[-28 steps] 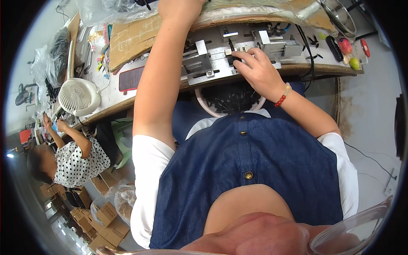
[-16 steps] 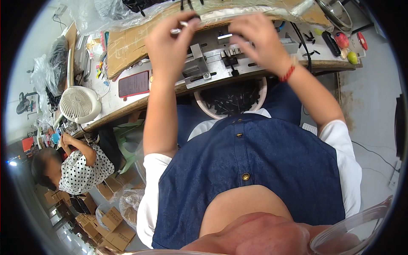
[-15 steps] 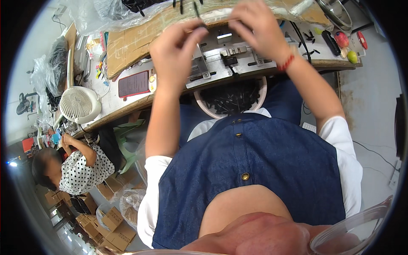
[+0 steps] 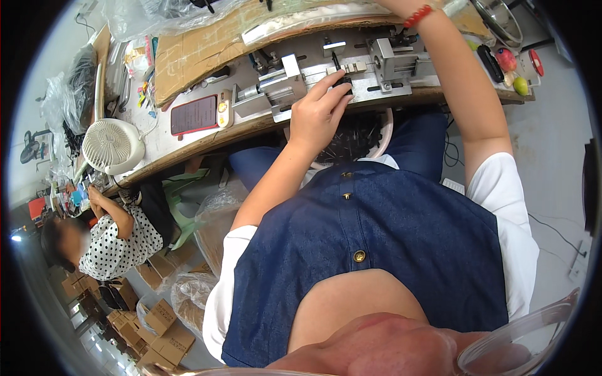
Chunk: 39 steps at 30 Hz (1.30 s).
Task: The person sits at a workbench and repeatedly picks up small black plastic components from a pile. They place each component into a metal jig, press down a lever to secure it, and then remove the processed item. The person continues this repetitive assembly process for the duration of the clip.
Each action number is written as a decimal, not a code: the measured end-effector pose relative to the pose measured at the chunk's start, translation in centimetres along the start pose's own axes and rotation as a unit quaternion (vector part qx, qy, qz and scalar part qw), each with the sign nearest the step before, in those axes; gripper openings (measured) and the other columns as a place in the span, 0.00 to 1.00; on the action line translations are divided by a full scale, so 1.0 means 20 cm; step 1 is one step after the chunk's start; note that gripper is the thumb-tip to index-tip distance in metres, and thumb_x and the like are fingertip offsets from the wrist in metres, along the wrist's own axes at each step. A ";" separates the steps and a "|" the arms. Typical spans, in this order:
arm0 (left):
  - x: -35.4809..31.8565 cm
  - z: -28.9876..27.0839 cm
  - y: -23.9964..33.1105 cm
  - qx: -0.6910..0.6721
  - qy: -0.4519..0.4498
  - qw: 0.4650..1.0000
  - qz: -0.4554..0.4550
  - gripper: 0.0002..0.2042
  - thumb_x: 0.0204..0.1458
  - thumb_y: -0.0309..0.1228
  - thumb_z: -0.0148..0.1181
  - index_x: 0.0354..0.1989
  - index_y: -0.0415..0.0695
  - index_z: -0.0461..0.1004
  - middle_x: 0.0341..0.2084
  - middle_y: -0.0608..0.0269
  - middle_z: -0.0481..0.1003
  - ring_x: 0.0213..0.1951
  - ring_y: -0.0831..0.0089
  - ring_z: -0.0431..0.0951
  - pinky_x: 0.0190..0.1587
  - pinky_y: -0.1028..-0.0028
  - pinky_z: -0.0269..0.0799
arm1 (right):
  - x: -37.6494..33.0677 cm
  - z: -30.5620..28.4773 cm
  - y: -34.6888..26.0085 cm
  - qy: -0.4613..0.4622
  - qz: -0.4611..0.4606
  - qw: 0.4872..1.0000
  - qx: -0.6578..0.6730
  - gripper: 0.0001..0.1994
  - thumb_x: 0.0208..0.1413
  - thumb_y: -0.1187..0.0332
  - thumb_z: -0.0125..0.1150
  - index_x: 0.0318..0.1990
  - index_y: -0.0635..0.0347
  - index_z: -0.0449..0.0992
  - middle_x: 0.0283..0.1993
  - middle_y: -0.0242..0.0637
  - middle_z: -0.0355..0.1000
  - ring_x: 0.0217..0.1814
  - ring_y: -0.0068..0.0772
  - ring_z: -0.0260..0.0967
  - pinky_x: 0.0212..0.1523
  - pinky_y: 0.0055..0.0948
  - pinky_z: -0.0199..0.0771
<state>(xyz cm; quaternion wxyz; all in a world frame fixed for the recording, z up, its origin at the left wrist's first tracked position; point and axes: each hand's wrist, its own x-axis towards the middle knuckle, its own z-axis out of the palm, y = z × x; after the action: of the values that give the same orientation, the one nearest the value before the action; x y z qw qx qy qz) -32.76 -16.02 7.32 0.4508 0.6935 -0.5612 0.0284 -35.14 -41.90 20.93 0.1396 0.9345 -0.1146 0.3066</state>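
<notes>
A silver metal fixture (image 4: 290,81) with blocks at both ends sits along the bench's near edge. My left hand (image 4: 315,119) is at the fixture's middle, its fingers and thumb closed around a black piece at the front. From there a slim black stick-like part (image 4: 337,61) points up and away beside a small metal block (image 4: 356,67). The fingers partly hide where the stick ends. My right hand (image 4: 401,5) reaches over the far side of the bench; the top edge of the picture cuts off its fingers. A red beaded bracelet (image 4: 418,15) is on that wrist.
Below the bench edge stands a pink-rimmed basket (image 4: 387,135) of black parts. A phone (image 4: 194,116) and a white fan (image 4: 113,146) are at left, cardboard (image 4: 188,69) behind. Fruit-like items (image 4: 505,59) lie at right. Another person (image 4: 122,247) sits at far left.
My left hand has come down and right to the fixture; the black stick it held up is now at the fixture's middle. My right hand has moved up and away, partly out of view.
</notes>
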 end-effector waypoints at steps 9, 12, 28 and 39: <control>0.01 -0.03 0.03 0.035 -0.026 0.999 -0.009 0.20 0.53 0.30 0.71 0.56 0.48 0.80 0.56 0.61 0.80 0.41 0.64 0.86 0.40 0.70 0.83 | -0.30 -0.34 -0.18 0.030 0.160 0.910 0.382 0.08 0.56 0.69 0.66 0.42 0.60 0.79 0.40 0.41 0.77 0.45 0.43 0.73 0.49 0.40 0.69; 0.04 -0.06 0.04 0.023 -0.042 0.999 -0.004 0.20 0.55 0.30 0.70 0.57 0.49 0.79 0.56 0.61 0.79 0.43 0.62 0.86 0.42 0.68 0.83 | -0.52 -0.28 -0.25 0.038 0.120 0.919 0.374 0.10 0.59 0.71 0.65 0.47 0.59 0.78 0.50 0.39 0.76 0.54 0.41 0.72 0.56 0.39 0.67; 1.02 -0.50 -0.42 0.316 -0.091 0.935 0.130 0.11 0.54 0.28 0.57 0.42 0.44 0.84 0.49 0.54 0.81 0.56 0.55 0.78 0.57 0.61 0.74 | -0.81 -0.09 -0.54 -0.066 -0.065 0.975 0.200 0.12 0.55 0.70 0.58 0.46 0.57 0.76 0.58 0.35 0.73 0.57 0.42 0.67 0.57 0.41 0.68; 1.16 -0.39 -0.36 -0.044 0.132 0.986 -0.095 0.24 0.54 0.29 0.68 0.60 0.43 0.71 0.31 0.54 0.84 0.30 0.70 0.83 0.36 0.69 0.77 | -0.26 -0.11 -0.24 0.049 -0.033 0.972 0.229 0.10 0.56 0.66 0.66 0.44 0.57 0.79 0.46 0.38 0.76 0.49 0.42 0.70 0.51 0.40 0.66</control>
<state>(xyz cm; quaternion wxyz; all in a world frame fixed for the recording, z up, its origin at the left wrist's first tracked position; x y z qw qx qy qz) -14.86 -28.65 20.26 0.5517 0.7136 -0.4287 0.0524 -39.06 -35.98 18.57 -0.0630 0.9288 -0.0036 0.3652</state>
